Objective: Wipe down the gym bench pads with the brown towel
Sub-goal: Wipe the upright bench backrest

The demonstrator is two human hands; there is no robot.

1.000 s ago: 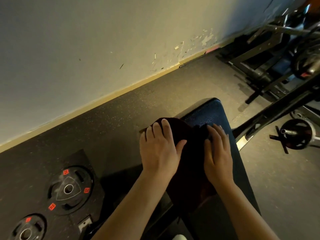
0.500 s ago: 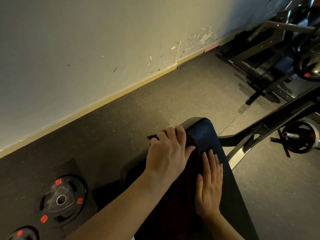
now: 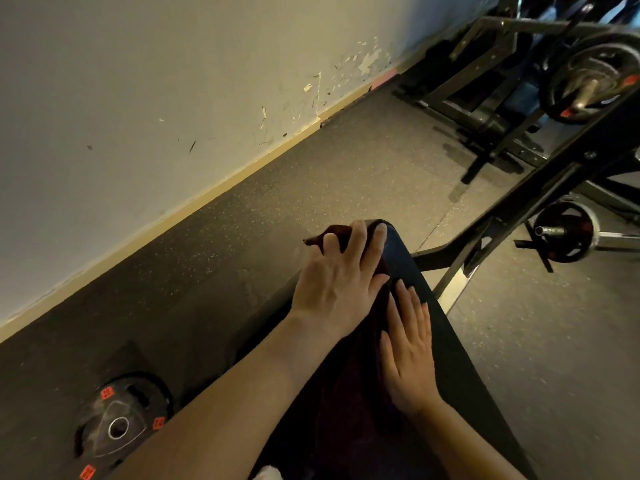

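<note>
Head view, compared with half a second earlier: both hands are sitting slightly farther along the bench pad (image 3: 446,341), and the weight plate (image 3: 119,422) on the floor at lower left is appearing nearer the frame's bottom edge. Left hand (image 3: 341,282) is pressing down with fingers spread and nearly straight, fingertips (image 3: 381,230) reaching the pad's far rounded end, palm flat on the brown towel (image 3: 349,393). Right hand (image 3: 408,355) is lying flat beside it, fingers extended together, gripping nothing, touching both towel and pad. Towel is stretching lengthwise along the pad, one corner poking past the far-left edge.
</note>
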